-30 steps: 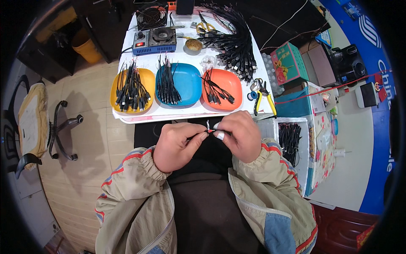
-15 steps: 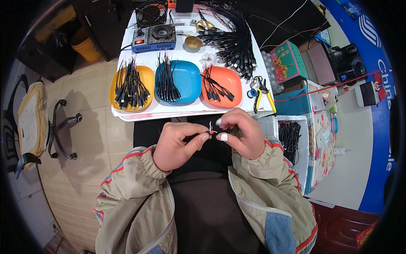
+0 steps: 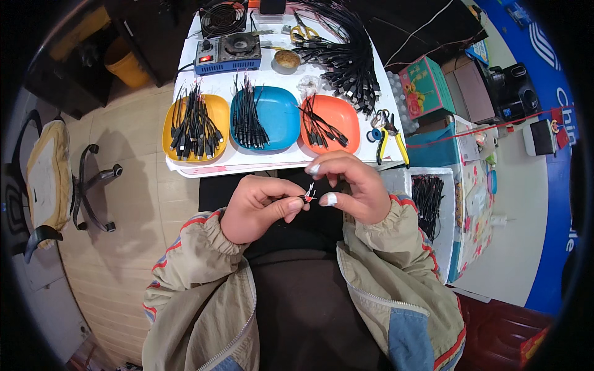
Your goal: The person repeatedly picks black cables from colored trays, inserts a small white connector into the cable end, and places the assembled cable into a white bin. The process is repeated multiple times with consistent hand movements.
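Observation:
My left hand [image 3: 263,208] pinches the end of a black cable [image 3: 307,197] between thumb and forefinger. Fine white and reddish wire ends fan out from its tip, too small to make out singly. Just right of them, my right hand [image 3: 356,188] is open, thumb and forefinger apart, both tips wrapped in white. Both hands are over my lap, in front of the table edge. Beyond them stand a yellow tray [image 3: 168,137], a blue tray [image 3: 286,117] and an orange tray [image 3: 348,119], each with short black cables in it.
On the white table [image 3: 204,170] are a blue heating device [image 3: 228,54], a brown round pad [image 3: 287,59], a heap of black cables [image 3: 349,68] and yellow-handled pliers [image 3: 391,145]. A white foam box [image 3: 453,185] of cables stands at right, a chair [image 3: 49,173] at left.
My right forefinger has lifted a little and spread farther from the thumb. The left hand keeps its pinch on the cable, and the whole view has shifted slightly.

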The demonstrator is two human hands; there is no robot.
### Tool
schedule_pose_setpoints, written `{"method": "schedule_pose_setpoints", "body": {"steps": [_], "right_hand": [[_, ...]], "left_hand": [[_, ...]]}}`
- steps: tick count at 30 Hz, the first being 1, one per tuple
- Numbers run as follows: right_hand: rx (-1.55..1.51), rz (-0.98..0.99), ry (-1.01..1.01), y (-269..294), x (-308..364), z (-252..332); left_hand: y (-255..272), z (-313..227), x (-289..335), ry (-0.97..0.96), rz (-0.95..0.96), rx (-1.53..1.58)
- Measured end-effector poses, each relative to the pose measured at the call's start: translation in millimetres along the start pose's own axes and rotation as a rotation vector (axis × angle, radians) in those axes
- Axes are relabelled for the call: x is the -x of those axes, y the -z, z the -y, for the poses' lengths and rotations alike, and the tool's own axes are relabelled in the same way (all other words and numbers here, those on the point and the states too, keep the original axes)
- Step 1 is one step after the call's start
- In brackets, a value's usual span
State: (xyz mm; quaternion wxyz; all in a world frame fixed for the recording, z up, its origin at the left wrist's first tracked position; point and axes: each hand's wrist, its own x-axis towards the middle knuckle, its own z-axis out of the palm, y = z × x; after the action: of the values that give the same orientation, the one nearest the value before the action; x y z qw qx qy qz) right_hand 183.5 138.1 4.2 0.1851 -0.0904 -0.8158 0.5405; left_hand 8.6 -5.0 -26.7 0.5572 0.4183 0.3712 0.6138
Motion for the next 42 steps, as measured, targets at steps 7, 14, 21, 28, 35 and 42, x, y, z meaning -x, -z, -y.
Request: {"method": "schedule_pose_setpoints", "body": {"steps": [7,14,21,28,35,42], "right_hand": [[0.326,-0.007,0.298,-6,-2,7],[0.311,-0.098,0.253,4,11,5],[0.436,-0.105,0.112,8,19,8],[0.199,-0.122,0.300,-16,7,18],[-0.454,-0.012,-0.278,-19,10,6],[-0.289,-0.176,-0.213,-19,11,6]], "left_hand": [[-6,2,2,0.046,-0.025,0.140],[-12,8,7,-0.011,-0.063,0.238],[-15,10,10,0.080,-0.076,0.531],[-16,11,7,0.068,-0.033,0.572],[0,4,-1,-0.336,-0.005,-0.449],[-1,8,4,-0.086,-0.115,-0.085]]}}
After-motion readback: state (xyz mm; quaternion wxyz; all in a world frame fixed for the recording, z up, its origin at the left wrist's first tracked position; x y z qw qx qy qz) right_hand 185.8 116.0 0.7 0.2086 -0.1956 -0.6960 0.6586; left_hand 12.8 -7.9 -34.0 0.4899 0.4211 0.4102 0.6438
